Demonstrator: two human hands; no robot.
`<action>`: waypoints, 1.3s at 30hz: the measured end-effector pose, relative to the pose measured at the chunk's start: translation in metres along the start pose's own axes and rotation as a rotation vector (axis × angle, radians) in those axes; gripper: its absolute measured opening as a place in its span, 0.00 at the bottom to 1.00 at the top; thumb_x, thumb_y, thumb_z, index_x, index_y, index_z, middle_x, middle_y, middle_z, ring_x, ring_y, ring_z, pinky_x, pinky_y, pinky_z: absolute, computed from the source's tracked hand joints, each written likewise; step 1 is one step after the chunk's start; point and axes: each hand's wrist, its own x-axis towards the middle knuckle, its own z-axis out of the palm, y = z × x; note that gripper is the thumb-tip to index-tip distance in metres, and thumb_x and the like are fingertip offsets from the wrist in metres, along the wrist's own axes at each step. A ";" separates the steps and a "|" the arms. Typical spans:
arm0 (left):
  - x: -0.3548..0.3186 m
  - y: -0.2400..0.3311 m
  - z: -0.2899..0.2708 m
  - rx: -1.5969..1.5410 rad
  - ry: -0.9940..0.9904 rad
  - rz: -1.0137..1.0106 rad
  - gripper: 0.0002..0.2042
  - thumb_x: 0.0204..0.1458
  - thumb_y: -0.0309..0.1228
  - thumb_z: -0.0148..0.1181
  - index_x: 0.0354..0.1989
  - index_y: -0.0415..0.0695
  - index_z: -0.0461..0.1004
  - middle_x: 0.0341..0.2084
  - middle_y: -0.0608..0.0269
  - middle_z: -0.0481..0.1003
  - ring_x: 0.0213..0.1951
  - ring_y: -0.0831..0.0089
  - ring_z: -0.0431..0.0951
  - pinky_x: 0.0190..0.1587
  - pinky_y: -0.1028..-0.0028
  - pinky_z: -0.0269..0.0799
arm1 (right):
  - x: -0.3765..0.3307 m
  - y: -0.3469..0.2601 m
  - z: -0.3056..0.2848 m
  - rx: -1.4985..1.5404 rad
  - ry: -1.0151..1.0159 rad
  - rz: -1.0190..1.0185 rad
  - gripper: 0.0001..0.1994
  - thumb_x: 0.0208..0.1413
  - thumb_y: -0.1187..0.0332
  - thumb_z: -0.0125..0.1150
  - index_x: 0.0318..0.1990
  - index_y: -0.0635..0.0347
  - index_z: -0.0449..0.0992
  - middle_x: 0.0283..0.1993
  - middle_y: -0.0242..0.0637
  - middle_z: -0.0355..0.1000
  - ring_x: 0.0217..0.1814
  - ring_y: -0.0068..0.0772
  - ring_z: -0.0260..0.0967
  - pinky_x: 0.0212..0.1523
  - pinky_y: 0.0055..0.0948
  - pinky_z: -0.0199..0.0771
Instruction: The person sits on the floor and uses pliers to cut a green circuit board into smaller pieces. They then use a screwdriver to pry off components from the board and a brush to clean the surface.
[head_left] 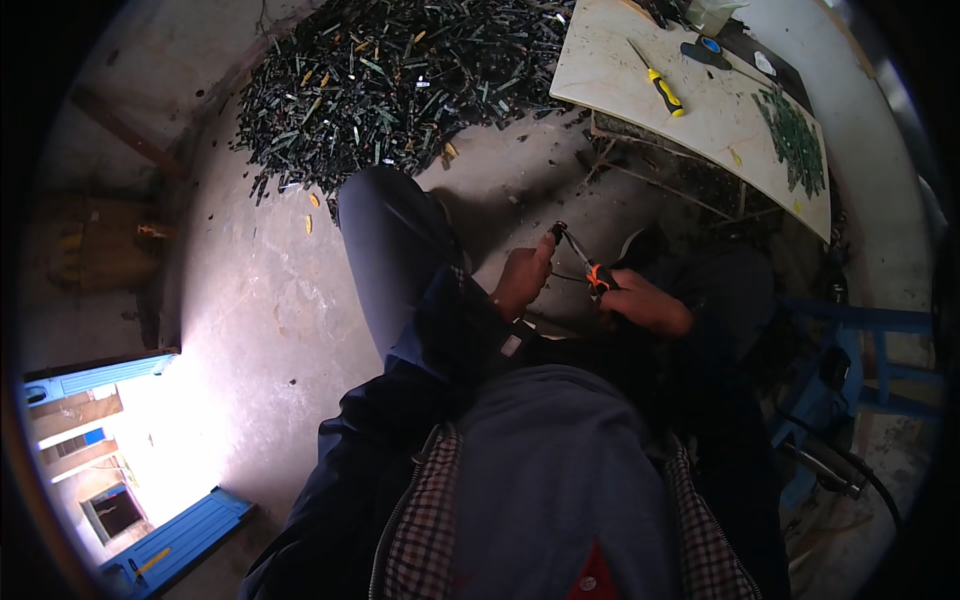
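Observation:
Over my lap, my left hand (525, 274) is closed on a small dark piece (559, 232), held up between thumb and fingers; its exact kind is too small to tell. My right hand (645, 303) wraps round the orange and black handle of a screwdriver (601, 279). The metal shaft slants up and left from that handle, and its tip meets or nearly meets the dark piece. A thin dark line runs between the two hands, below the shaft; I cannot make out what it belongs to.
A large heap of dark pieces (400, 80) covers the floor ahead. At right stands a pale tabletop (690, 135) with a yellow screwdriver (658, 92), a blue and black tool (707, 52) and a pile of green strips (793, 140). Blue wooden furniture (870, 350) is at far right; blue doors (180, 540) stand lower left.

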 end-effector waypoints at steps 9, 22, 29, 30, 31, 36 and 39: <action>0.003 -0.006 0.002 0.046 0.019 -0.006 0.32 0.62 0.58 0.45 0.14 0.43 0.63 0.13 0.71 0.60 0.19 0.80 0.55 0.23 0.67 0.53 | -0.002 -0.003 -0.008 -0.167 -0.026 -0.012 0.06 0.48 0.69 0.54 0.31 0.60 0.68 0.24 0.31 0.67 0.26 0.24 0.66 0.27 0.26 0.66; 0.003 -0.009 0.000 0.280 0.008 0.023 0.35 0.62 0.57 0.44 0.14 0.36 0.67 0.12 0.62 0.65 0.18 0.72 0.61 0.26 0.62 0.57 | 0.001 -0.003 -0.029 -0.121 -0.085 0.218 0.05 0.47 0.70 0.56 0.32 0.57 0.68 0.24 0.30 0.67 0.25 0.22 0.66 0.26 0.24 0.67; 0.004 -0.007 -0.001 0.357 0.002 0.027 0.37 0.62 0.58 0.39 0.16 0.33 0.68 0.12 0.56 0.66 0.19 0.66 0.64 0.28 0.59 0.60 | -0.004 -0.009 -0.030 0.007 -0.041 0.215 0.06 0.47 0.71 0.57 0.33 0.59 0.70 0.23 0.33 0.68 0.23 0.24 0.66 0.24 0.24 0.65; 0.005 -0.006 -0.001 0.363 0.002 0.013 0.37 0.62 0.58 0.39 0.16 0.33 0.68 0.12 0.56 0.66 0.19 0.65 0.64 0.28 0.59 0.60 | -0.003 -0.007 -0.030 0.025 -0.043 0.196 0.06 0.47 0.71 0.57 0.33 0.59 0.71 0.23 0.33 0.68 0.23 0.25 0.66 0.24 0.25 0.65; 0.005 -0.006 -0.002 0.365 -0.001 0.023 0.36 0.62 0.58 0.39 0.16 0.33 0.68 0.12 0.56 0.66 0.19 0.65 0.64 0.28 0.59 0.60 | -0.002 -0.006 -0.030 0.056 -0.041 0.190 0.06 0.47 0.71 0.56 0.33 0.60 0.71 0.23 0.34 0.68 0.23 0.25 0.66 0.24 0.25 0.65; 0.009 -0.008 -0.003 0.345 -0.008 0.065 0.36 0.62 0.58 0.38 0.18 0.33 0.68 0.13 0.57 0.66 0.19 0.66 0.63 0.28 0.59 0.59 | 0.002 0.004 -0.032 0.104 -0.030 0.235 0.07 0.51 0.71 0.56 0.37 0.61 0.72 0.32 0.38 0.72 0.30 0.29 0.71 0.28 0.28 0.70; 0.012 -0.012 -0.003 0.295 -0.010 0.084 0.34 0.62 0.58 0.39 0.20 0.35 0.69 0.13 0.60 0.67 0.19 0.68 0.63 0.27 0.60 0.58 | 0.012 0.026 -0.025 -0.545 0.163 -0.183 0.10 0.53 0.72 0.53 0.42 0.64 0.72 0.36 0.42 0.73 0.34 0.34 0.72 0.32 0.33 0.72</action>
